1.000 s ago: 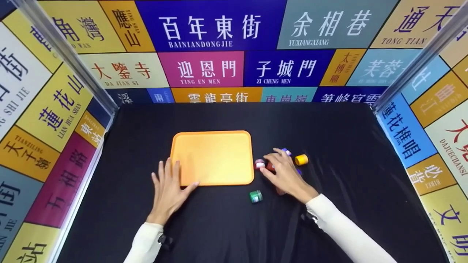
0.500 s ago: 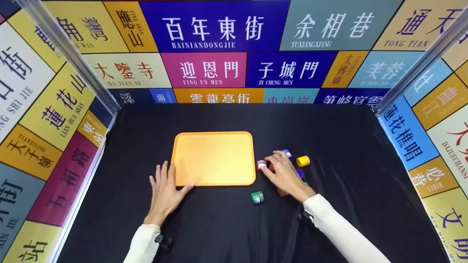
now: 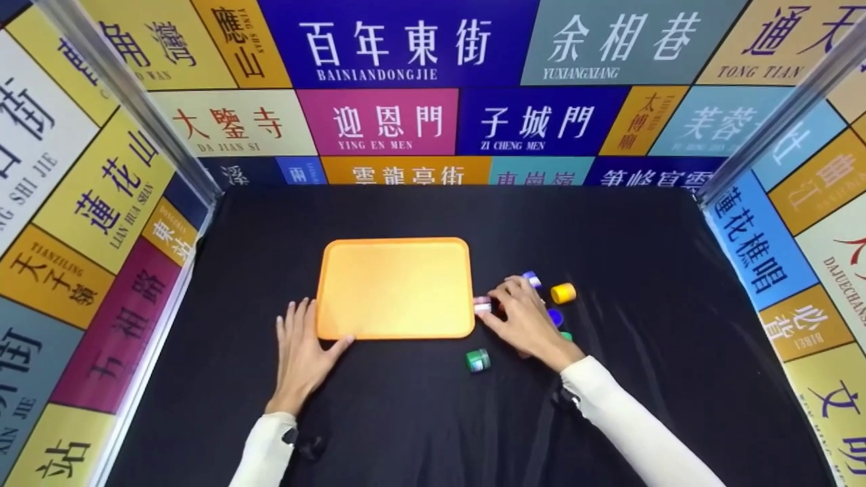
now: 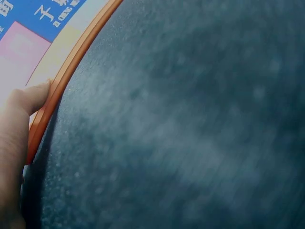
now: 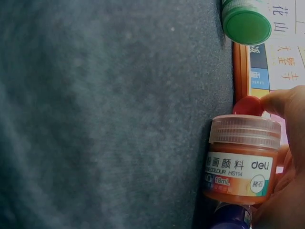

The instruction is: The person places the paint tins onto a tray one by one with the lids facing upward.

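An orange tray (image 3: pixel 396 287) lies on the black cloth. My left hand (image 3: pixel 303 348) rests flat at its front left corner, the thumb (image 4: pixel 24 109) against the tray rim (image 4: pixel 71 71). My right hand (image 3: pixel 524 321) is curled over a cluster of small paint jars to the right of the tray. Its thumb and forefinger close on a red-lidded jar (image 3: pixel 482 304) by the tray's right edge; a fingertip touches that red lid (image 5: pixel 248 106). An orange-brown jar (image 5: pixel 240 162) lies against the palm, hidden in the head view.
Around the right hand lie a purple jar (image 3: pixel 532 279), a yellow jar (image 3: pixel 563 293) and a blue jar (image 3: pixel 555 316). A green jar (image 3: pixel 477 360) lies in front of the tray, also visible as the green jar (image 5: pixel 245 24). Printed walls enclose the cloth.
My left hand has slid back off the tray's corner, so that only the thumb meets the rim. My right hand has barely moved over the jars.
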A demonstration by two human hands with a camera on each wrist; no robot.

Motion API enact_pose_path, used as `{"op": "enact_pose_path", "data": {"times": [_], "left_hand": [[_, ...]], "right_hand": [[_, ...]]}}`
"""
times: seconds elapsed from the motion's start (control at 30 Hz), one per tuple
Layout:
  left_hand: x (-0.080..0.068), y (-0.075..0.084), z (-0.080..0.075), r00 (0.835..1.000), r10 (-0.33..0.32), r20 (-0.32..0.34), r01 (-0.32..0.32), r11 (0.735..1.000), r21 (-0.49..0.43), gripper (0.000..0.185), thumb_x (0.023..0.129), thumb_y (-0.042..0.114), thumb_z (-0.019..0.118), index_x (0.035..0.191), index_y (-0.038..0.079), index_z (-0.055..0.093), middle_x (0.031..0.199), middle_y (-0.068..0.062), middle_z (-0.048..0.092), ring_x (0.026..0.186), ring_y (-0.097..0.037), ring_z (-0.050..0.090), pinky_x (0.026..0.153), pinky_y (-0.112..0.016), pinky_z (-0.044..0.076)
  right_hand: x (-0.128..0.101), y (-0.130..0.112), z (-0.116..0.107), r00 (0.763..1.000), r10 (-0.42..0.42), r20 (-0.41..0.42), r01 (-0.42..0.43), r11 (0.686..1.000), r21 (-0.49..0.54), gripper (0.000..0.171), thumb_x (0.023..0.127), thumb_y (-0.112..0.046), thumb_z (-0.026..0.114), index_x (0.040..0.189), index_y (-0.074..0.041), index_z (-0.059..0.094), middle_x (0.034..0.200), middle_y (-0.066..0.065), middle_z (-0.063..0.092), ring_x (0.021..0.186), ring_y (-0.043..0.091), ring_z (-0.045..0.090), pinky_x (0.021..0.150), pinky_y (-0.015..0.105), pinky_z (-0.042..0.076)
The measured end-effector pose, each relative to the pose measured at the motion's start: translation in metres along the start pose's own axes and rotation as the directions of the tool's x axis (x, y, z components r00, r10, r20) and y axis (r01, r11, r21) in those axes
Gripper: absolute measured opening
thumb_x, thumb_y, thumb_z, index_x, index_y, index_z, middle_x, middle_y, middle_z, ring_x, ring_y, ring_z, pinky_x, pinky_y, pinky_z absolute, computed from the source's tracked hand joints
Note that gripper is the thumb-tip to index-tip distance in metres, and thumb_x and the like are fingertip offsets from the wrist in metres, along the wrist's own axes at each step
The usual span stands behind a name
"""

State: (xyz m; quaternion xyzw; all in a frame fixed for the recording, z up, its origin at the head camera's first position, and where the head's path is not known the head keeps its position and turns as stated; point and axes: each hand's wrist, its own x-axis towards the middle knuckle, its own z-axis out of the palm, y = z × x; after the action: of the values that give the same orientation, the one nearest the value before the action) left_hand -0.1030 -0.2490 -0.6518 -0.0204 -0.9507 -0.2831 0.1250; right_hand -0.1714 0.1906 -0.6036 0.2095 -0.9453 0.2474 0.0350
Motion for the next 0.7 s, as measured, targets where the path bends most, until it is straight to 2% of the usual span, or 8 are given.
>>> {"op": "enact_pose_path", "data": {"times": [0.17,0.43,0.7], "left_hand": [[-0.0003,-0.0016,-0.0013,1.0,-0.011,0.02,0.011,1.0,0.007,0.111,0.092,0.066,0.08,0.166,-0.005,0.039,0.172,-0.029,0.038,0.166,-0.049,0.019,0.135,-0.065,0.005],[0.0052,-0.0019,-0.0023,1.0,-0.011,0.016,0.011,1.0,0.024,0.11,0.092,0.066,0.08,0.167,-0.004,0.04,0.172,-0.028,0.038,0.166,-0.048,0.02,0.135,-0.065,0.005],[-0.0005,-0.0011,0.0008,1.0,-0.009,0.019,0.008,1.0,0.027,0.109,0.091,0.064,0.081,0.166,-0.003,0.04,0.171,-0.029,0.039,0.166,-0.048,0.021,0.135,-0.065,0.005]], "right_hand": [[0.0001,-0.0032,0.0009,1.0,0.012,0.016,-0.012,1.0,0.019,0.044,0.101,-0.038,0.079,0.128,-0.003,0.077,0.13,0.017,0.069,0.137,0.038,0.05,0.112,0.059,0.049],[0.003,-0.0027,0.0013,0.997,-0.081,-0.01,0.082,0.995,0.055,0.037,0.095,-0.027,0.088,0.122,-0.004,0.078,0.125,0.014,0.076,0.134,0.037,0.056,0.117,0.06,0.044],[0.0029,-0.006,-0.0016,0.998,-0.049,-0.049,0.056,0.987,0.152,0.032,0.094,-0.021,0.089,0.119,-0.006,0.076,0.117,0.011,0.07,0.126,0.032,0.056,0.106,0.048,0.054]]}}
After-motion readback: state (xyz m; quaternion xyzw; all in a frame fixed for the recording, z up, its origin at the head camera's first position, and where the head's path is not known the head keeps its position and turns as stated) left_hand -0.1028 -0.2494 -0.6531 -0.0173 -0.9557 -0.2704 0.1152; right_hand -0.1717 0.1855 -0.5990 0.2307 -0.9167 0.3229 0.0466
